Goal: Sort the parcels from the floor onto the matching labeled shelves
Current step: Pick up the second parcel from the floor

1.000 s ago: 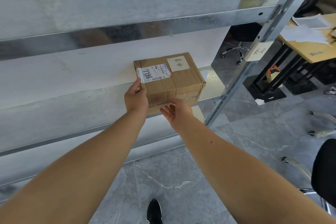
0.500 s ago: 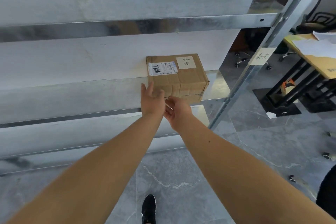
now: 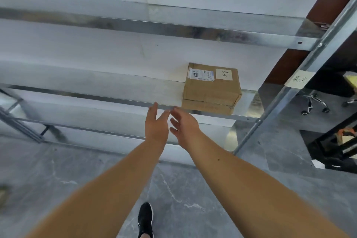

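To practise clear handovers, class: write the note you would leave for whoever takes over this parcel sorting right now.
Left hand open, empty; right hand open, empty. Both hover before the shelf edge, clear of the box.
Box sits on the shelf by the right post; its handwritten tag seems to match the post label.
Done: this box shelved.
Left: no other parcels in view; check the floor.

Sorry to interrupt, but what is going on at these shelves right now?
A person is shelving parcels. A cardboard box sits on the metal shelf near the upright post, whose handwritten tag looks like the note on the box. The left hand and right hand are open in front of the shelf edge, holding nothing and not touching the box.
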The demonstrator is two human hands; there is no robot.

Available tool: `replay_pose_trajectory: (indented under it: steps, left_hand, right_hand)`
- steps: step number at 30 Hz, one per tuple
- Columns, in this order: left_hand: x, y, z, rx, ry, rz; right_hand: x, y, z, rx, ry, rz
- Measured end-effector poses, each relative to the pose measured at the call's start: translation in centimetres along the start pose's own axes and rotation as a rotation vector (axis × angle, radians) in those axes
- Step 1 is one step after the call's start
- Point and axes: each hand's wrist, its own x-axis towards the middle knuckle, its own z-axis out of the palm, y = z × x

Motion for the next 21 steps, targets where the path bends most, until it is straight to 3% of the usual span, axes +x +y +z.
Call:
replay_pose_trajectory:
  steps: [7, 21]
  left_hand:
    - [-0.7, 2.0, -8.4, -0.1, 0.185, -0.014]
    - [4.7, 4.2, -33.2, -0.248, 0.591, -0.062]
  right_hand:
    - [-2.3, 2.4, 8.4, -0.324, -0.211, -0.07]
    - [-2.2, 11.1, 31.1, -0.618, -0.623, 0.048]
